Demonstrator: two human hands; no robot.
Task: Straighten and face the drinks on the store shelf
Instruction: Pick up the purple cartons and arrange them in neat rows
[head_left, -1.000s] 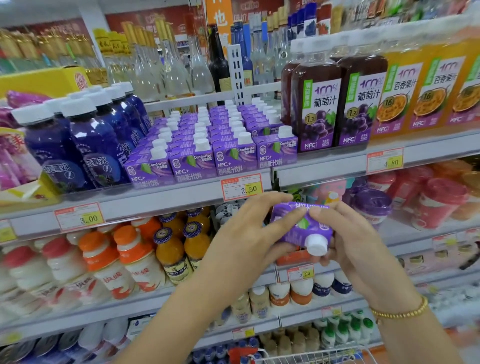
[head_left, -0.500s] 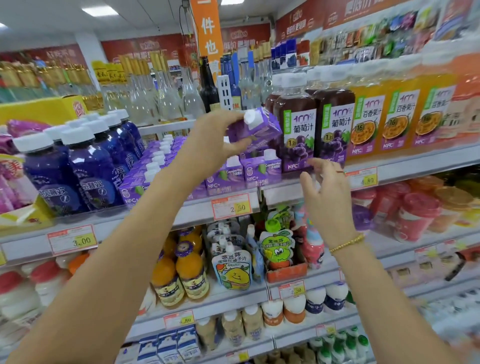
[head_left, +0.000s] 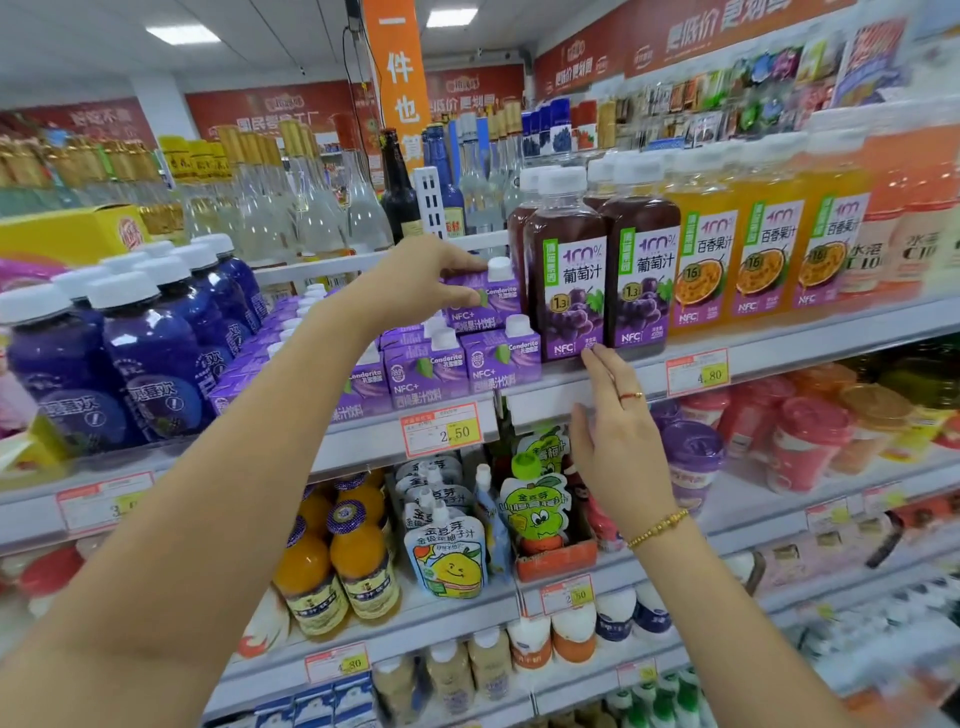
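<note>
Carton (head_left: 488, 306), purple juice: a second ago low, below shelf (head_left: 779, 358), between both hands; half a second ago lifted, tilted, in left hand (head_left: 415, 280) alone. Now upright, label forward, set atop front-row cartons (head_left: 467, 366), just beside grape juice bottle (head_left: 569, 280). Left fingers (head_left: 457, 259) still grasping its left side, not released. Right hand (head_left: 618, 447) off carton, fingers straight, tips touching shelf lip under grape bottle. Judgement: carton nearly placed as second tier. Remaining: let go, square label with row.

Glossy purple paper carton (head_left: 480, 301); glossy clear plastic grape-juice bottles (head_left: 566, 270).
</note>
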